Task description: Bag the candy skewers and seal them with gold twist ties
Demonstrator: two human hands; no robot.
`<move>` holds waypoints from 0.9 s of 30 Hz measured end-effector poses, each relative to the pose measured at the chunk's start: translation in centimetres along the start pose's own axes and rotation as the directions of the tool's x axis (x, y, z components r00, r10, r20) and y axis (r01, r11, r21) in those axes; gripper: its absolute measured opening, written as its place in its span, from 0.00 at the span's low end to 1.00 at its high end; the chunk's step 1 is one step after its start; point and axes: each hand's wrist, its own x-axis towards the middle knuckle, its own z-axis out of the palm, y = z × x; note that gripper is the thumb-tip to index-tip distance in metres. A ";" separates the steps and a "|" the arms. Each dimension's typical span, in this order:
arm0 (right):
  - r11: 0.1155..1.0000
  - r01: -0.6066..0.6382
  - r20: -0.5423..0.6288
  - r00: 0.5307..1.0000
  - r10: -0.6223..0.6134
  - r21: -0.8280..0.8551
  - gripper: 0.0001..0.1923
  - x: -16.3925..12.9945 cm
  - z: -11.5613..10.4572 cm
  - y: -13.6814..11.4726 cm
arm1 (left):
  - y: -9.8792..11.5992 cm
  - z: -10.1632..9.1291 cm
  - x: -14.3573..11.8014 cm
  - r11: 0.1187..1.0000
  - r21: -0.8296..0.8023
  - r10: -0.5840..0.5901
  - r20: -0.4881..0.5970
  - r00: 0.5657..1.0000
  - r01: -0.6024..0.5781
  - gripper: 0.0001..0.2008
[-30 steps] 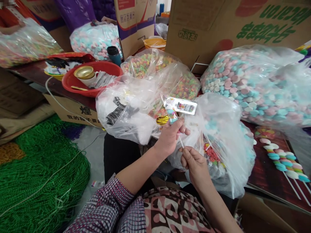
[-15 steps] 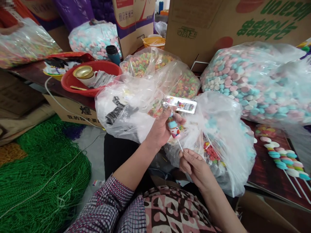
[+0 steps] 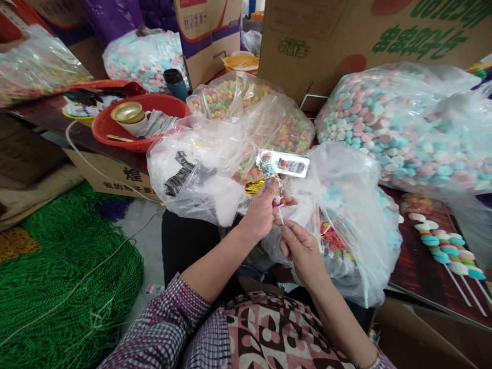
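My left hand [image 3: 261, 212] grips a clear wrapper with a printed label [image 3: 284, 165] around a candy skewer [image 3: 271, 177]. My right hand [image 3: 302, 248] pinches the white stick [image 3: 281, 218] of that skewer just below the left hand. Both hands are over an open clear bag [image 3: 353, 225] holding pastel candies and several finished pieces on my lap. A gold twist tie [image 3: 253, 187] shows beside my left hand.
Large bags of pink, blue and white candy [image 3: 403, 128] and of multicoloured rings [image 3: 238, 100] lie on the table. Finished skewers [image 3: 446, 246] lie at the right. A red basin [image 3: 130, 125] with a gold lid stands left. Green cord [image 3: 57, 277] covers the floor. Cardboard boxes [image 3: 346, 36] stand behind.
The skewer has slid further up into the wrapper in my left hand. My right hand has moved up the stick, closer to the left hand.
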 end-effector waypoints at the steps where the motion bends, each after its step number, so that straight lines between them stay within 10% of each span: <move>1: 0.997 -0.025 0.016 1.000 0.024 0.068 0.20 0.1 0.1 -0.1 | 0.0 0.0 -0.1 1.000 0.003 -0.014 0.009 1.000 0.014 0.23; 7: 0.988 0.053 -0.076 0.996 -0.043 0.142 0.19 0.9 -0.4 -0.7 | -0.4 -0.2 -0.5 0.996 0.060 -0.075 0.204 0.976 0.064 0.21; 15: 0.879 0.220 -0.043 0.964 -0.262 -0.423 0.18 1.3 -1.9 -2.3 | -0.7 -0.7 -0.4 0.994 0.108 -0.041 0.162 0.986 0.024 0.10; 20: 0.684 0.334 -0.189 0.800 -0.569 -0.649 0.14 2.4 -3.2 -3.8 | -0.7 -0.8 -0.4 0.994 0.087 -0.080 0.210 0.975 0.062 0.11; 27: 0.484 0.429 -0.091 0.669 -0.738 -0.763 0.08 4.3 -2.6 -4.3 | -0.9 -1.0 -0.7 0.976 0.059 -0.217 0.332 0.918 0.209 0.17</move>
